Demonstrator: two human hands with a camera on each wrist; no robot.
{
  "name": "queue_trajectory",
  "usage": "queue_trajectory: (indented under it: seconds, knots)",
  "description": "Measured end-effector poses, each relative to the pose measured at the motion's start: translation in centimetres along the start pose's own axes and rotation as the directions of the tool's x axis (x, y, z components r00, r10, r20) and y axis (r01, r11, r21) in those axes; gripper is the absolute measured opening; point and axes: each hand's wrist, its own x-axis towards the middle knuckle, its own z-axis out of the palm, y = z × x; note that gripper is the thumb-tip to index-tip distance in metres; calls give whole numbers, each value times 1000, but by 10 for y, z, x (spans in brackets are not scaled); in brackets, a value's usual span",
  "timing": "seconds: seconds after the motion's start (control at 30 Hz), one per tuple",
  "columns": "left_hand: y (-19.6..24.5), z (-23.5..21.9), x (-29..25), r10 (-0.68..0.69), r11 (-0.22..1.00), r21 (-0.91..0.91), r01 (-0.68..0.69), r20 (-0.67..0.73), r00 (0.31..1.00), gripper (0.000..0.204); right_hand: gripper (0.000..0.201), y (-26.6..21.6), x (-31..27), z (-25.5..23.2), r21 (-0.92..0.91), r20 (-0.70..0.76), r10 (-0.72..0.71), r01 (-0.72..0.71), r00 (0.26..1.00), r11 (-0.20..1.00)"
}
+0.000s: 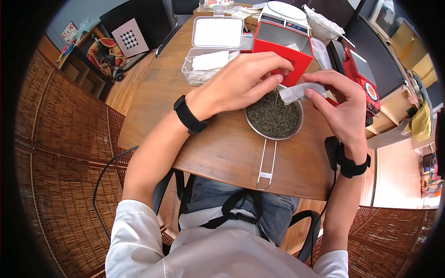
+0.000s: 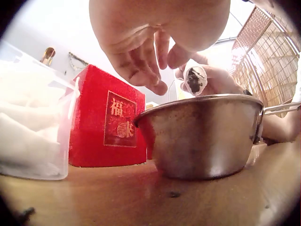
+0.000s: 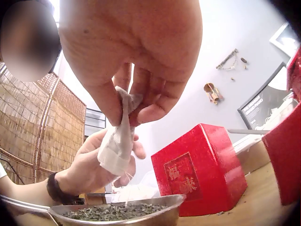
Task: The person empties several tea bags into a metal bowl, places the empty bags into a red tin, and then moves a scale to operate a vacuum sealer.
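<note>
My right hand (image 1: 344, 95) pinches a white tea bag (image 1: 294, 95) between thumb and fingers. The bag hangs tilted over the metal bowl (image 2: 202, 136), its mouth lower than the pinched end. Dark tea shows inside that mouth in the left wrist view, and a thin string (image 3: 126, 195) dangles from it. Dried tea leaves (image 1: 271, 118) fill the bowl, whose wire handle (image 1: 265, 169) points towards me. Above the bowl's far left rim is my left hand (image 1: 245, 81), fingers loosely bent and thumb apart from them, with nothing between them.
Behind the bowl stands an open red box (image 1: 296, 55). To its left, a clear plastic box (image 1: 186, 69) with its lid raised holds white bags. A kitchen scale (image 1: 285, 14) sits behind the red box. A red item (image 1: 359, 69) lies at the right edge.
</note>
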Motion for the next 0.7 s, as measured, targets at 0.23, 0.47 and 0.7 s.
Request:
queue_trajectory:
  seconds: [0.23,0.47,0.7]
  knots:
    - [7,-1,-1,-103,965,-223,139,164,981,45,31,0,-2,2,112,-14,48,-46,999,993]
    - [12,-8,2,-232,943,-172,285,278,932,28,36,2,-2,2,70,17,53,-54,998,996]
    - [3,0,-1,-68,988,-127,91,176,982,21,40,3,-1,9,-50,55,-34,37,998,998]
